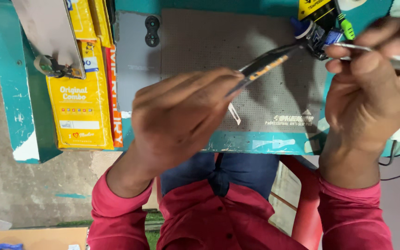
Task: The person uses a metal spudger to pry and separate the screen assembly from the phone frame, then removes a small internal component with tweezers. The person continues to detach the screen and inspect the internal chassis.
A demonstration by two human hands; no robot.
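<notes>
Nearest the lens, the left hand (179, 118) was curled narrow, its fingers pinched round one pair of black tweezers (265, 65) whose tips reached up and right to a small blue-and-black component (318, 34) at the far edge of the grey work mat (200, 46). The right hand (371, 88) was likewise closed, gripping one slim metal tool (385, 53) that pointed left toward the same component. Both wrists showed red sleeves (116, 208), two in all. One small white sliver (234, 113) lay on the mat just below the tweezers. Left of the mat stood one yellow packet (79, 102) on the teal table (255, 141).
</notes>
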